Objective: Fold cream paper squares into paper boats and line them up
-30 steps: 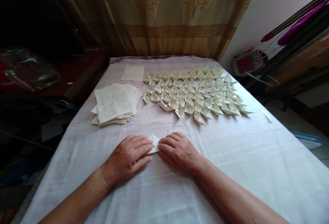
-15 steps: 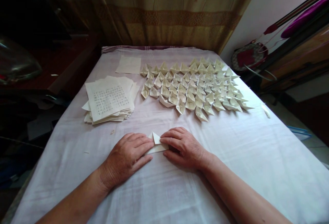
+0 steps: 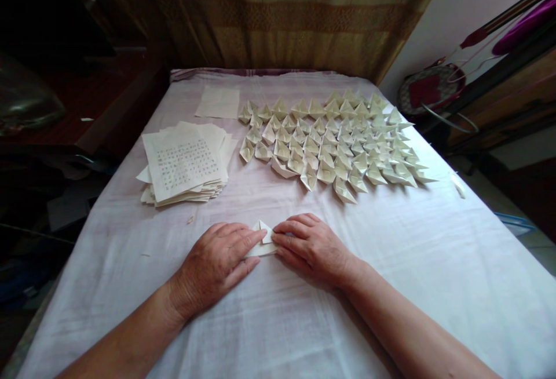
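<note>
A small folded piece of cream paper (image 3: pixel 263 239) lies on the white cloth (image 3: pixel 278 321) near the front middle of the table. My left hand (image 3: pixel 212 266) rests palm down, its fingertips pressing the paper's left side. From the other side, my right hand (image 3: pixel 310 247) presses with bent fingers on the paper's right edge. Only a pointed flap and a strip of the paper show between the two hands.
A stack of printed sheets (image 3: pixel 185 161) sits at the left, with a single blank sheet (image 3: pixel 218 102) behind it. Several folded paper boats (image 3: pixel 334 141) lie in rows across the far middle and right. A curtain (image 3: pixel 282 19) hangs behind; dark furniture stands at both sides.
My right hand's fingers have slid left along the folded paper, covering more of it. My left hand has stayed put. The camera has tilted slightly down.
</note>
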Action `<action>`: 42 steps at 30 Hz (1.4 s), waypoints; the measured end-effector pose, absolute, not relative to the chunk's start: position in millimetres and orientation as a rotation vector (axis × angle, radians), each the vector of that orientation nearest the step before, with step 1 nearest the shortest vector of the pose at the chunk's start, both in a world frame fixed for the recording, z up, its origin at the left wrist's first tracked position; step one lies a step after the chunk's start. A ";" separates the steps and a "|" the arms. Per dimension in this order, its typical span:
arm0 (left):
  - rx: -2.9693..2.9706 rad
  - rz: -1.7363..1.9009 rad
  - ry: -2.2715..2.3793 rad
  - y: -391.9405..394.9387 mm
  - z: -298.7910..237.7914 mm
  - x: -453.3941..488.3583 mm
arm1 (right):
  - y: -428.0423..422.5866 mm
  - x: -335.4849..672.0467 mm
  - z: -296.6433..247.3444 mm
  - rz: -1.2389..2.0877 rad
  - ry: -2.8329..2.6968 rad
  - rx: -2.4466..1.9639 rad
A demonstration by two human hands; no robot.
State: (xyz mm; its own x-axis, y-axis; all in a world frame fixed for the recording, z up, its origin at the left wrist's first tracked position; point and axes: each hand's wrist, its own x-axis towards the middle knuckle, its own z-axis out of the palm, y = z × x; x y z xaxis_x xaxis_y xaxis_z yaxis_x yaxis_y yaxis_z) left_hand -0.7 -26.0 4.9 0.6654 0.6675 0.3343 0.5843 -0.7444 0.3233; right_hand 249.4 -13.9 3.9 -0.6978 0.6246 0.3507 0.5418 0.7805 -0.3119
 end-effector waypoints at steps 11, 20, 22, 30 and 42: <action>2.601 0.608 1.086 -27.2 6.9 7.9 | -12.8 247.0 -3.1 0.196 -2.453 -0.888; 2.575 0.664 1.113 -25.3 6.7 10.3 | -12.1 249.6 -1.2 0.375 -2.451 -0.879; 2.582 0.654 1.098 -25.8 7.4 9.9 | -13.5 248.0 -1.7 0.338 -2.422 -0.901; 2.558 0.645 1.070 -25.8 8.6 6.6 | -16.9 241.4 -4.0 0.391 -2.291 -1.023; 2.398 0.668 1.217 -20.3 4.5 11.1 | -18.7 235.5 -4.1 0.476 -2.188 -1.159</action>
State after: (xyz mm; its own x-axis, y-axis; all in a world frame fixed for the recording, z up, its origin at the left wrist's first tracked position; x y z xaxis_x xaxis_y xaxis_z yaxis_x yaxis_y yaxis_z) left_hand 11.1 -20.3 4.5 0.5151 0.8216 0.2441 0.6469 -0.5595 0.5182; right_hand 235.5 -18.7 -4.1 -0.4306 0.8332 0.3470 0.6139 0.5522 -0.5640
